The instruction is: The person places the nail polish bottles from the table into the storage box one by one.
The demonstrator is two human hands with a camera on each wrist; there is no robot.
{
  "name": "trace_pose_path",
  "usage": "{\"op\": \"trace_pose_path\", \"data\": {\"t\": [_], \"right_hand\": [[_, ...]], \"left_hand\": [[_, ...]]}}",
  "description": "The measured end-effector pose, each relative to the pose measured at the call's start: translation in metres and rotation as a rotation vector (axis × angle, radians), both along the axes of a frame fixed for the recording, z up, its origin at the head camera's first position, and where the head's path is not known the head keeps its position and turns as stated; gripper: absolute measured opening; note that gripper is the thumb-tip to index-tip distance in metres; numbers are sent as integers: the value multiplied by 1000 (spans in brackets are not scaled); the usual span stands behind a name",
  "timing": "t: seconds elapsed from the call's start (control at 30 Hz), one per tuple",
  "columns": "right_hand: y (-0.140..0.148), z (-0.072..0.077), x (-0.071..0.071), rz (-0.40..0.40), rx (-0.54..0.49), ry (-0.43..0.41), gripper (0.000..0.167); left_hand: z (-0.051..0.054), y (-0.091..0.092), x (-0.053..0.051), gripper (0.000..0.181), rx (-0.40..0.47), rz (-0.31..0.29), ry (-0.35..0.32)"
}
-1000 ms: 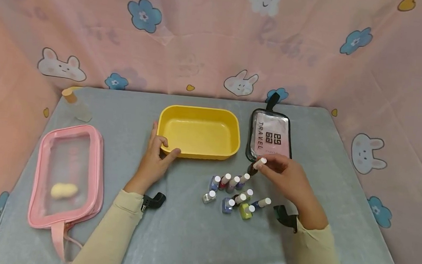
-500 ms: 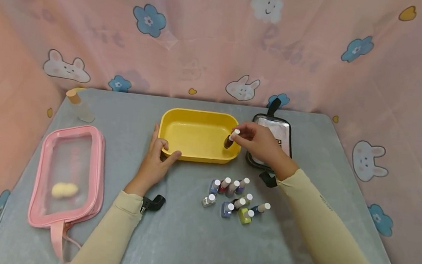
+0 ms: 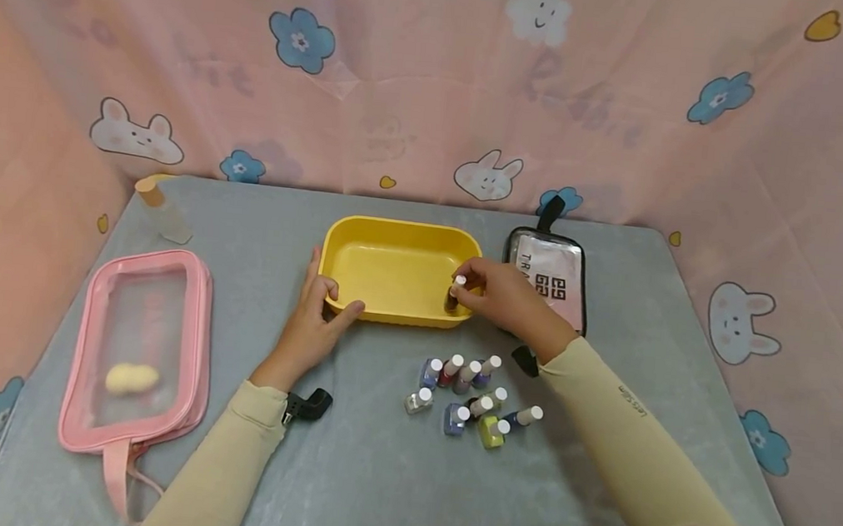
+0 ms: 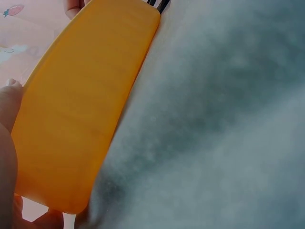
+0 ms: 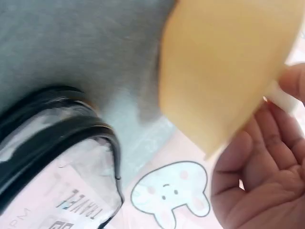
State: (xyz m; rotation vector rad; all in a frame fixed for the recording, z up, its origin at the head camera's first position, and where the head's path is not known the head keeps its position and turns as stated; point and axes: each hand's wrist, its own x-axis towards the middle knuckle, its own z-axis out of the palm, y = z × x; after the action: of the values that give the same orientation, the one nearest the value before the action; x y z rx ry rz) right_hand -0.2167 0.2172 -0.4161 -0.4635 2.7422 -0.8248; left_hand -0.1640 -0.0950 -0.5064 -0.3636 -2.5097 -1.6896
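A yellow tray (image 3: 390, 273) stands near the table's back edge. My left hand (image 3: 308, 322) grips its front left corner, thumb on the front rim and fingers along the left side; the left wrist view shows the tray's outer wall (image 4: 86, 95) beside the thumb. Inside the tray's right end, my right hand (image 3: 510, 300) pinches a dark nail polish bottle (image 3: 452, 299) by its white cap (image 5: 284, 100), with the bottle upright and low over the floor; whether it touches is unclear. Several nail polish bottles (image 3: 450, 418) with white caps stand or lean in front of the tray.
A black-edged clear travel pouch (image 3: 552, 266) lies just right of the tray, partly under my right hand. At the left lie a pink clear bag (image 3: 140, 339) and, behind it, a bottle with a tan cap (image 3: 169, 220). A patterned cloth hangs behind the table.
My right hand has carried the dark bottle from in front of the travel pouch leftward into the tray's right end, then lowered it. My left hand keeps its grip on the tray corner.
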Motion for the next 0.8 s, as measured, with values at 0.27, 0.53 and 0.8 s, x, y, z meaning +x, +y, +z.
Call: {"op": "trace_pose_path", "data": {"t": [0.27, 0.53, 0.8], "right_hand": [[11, 25, 21, -106, -86, -13, 49], [62, 17, 115, -178, -277, 56, 36], [86, -28, 180, -239, -388, -6, 43]], "left_hand": [[-4, -1, 3, 44, 18, 2, -30], [-6, -3, 6, 45, 26, 8, -24], [-2, -1, 1, 46, 22, -14, -13]]}}
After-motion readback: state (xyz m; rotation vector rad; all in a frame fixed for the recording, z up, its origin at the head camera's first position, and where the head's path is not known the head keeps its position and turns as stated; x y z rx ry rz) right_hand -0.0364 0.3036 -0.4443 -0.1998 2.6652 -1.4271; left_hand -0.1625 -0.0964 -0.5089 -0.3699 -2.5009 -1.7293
